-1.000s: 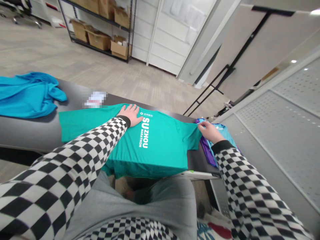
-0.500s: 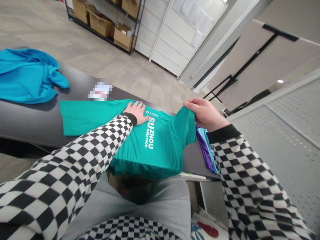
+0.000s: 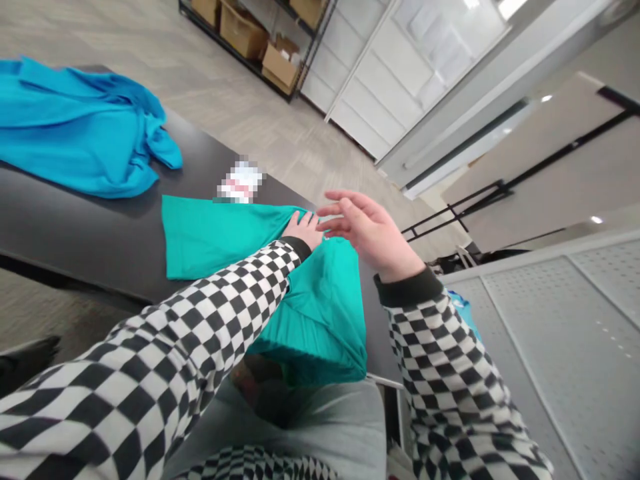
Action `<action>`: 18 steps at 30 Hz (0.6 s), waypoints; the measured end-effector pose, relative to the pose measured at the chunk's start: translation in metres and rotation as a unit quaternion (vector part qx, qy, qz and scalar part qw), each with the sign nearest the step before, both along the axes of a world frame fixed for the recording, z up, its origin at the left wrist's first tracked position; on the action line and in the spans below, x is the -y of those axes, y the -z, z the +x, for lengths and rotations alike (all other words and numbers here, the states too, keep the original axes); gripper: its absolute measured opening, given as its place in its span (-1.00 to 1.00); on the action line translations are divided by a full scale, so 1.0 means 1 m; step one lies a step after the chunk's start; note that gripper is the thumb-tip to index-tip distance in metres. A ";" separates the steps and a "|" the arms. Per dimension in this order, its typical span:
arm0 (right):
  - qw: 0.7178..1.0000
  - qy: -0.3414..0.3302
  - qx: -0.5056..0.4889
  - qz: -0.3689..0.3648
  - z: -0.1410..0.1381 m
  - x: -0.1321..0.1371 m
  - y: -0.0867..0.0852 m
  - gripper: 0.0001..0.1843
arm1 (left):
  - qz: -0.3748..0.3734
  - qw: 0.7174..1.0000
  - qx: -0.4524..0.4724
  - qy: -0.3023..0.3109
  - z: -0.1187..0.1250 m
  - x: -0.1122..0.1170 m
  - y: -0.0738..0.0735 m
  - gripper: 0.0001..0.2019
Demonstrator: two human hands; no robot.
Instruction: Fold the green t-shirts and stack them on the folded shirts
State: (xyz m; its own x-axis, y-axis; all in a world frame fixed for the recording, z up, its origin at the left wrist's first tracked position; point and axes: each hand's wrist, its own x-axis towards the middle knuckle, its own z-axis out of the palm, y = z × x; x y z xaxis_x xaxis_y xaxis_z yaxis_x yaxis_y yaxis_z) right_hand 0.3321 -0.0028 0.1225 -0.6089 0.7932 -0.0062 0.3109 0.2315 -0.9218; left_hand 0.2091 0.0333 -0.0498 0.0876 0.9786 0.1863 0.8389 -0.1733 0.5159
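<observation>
Pressing flat on the green shirt (image 3: 220, 233), whose long axis runs leftward along the dark tabletop (image 3: 75, 233), the left hand (image 3: 303, 230) pins it while the right hand (image 3: 367, 230) hovers just above, fingers spread, holding nothing.

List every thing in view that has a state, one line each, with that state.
green T-shirt: lying on the table, right side folded over, front edge hanging off.
left hand: flat, pressing on the green T-shirt.
right hand: open, above the shirt, holding nothing.
blue garment: crumpled in a heap on the table.
black table: bearing both garments.
cardboard boxes: on the shelf, some open-topped.
</observation>
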 end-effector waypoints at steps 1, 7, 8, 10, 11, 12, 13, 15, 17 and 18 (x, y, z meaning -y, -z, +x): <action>0.998 0.041 0.005 0.040 0.014 -0.014 0.006 -0.37 | -0.009 1.000 -0.005 0.009 0.000 -0.001 -0.001 -0.39; 0.921 0.171 0.272 0.222 0.112 -0.053 0.096 -0.32 | -0.045 0.996 -0.066 0.043 -0.007 0.002 -0.008 -0.30; 0.905 0.163 0.323 0.223 0.122 -0.050 0.113 -0.31 | -0.049 0.995 -0.070 0.045 -0.007 0.002 -0.008 -0.29; 0.886 0.148 0.381 0.220 0.134 -0.045 0.139 -0.31 | -0.055 0.995 -0.075 0.047 -0.008 0.000 -0.007 -0.29; 0.883 0.146 0.390 0.219 0.138 -0.044 0.146 -0.31 | -0.059 0.994 -0.078 0.050 -0.009 -0.001 -0.007 -0.29; 0.881 0.146 0.392 0.220 0.139 -0.043 0.151 -0.30 | -0.064 0.993 -0.081 0.051 -0.010 -0.002 -0.006 -0.29; 0.880 0.150 0.394 0.220 0.140 -0.044 0.153 -0.30 | -0.069 0.993 -0.084 0.053 -0.010 -0.003 -0.005 -0.29; 0.875 0.163 0.401 0.217 0.143 -0.048 0.152 -0.30 | -0.077 0.991 -0.092 0.057 -0.012 -0.005 -0.004 -0.29; 0.868 0.180 0.412 0.209 0.148 -0.054 0.149 -0.30 | -0.085 0.989 -0.105 0.058 -0.014 -0.004 -0.005 -0.30; 0.866 0.187 0.417 0.203 0.151 -0.056 0.148 -0.30 | -0.088 0.988 -0.114 0.058 -0.015 -0.003 -0.006 -0.30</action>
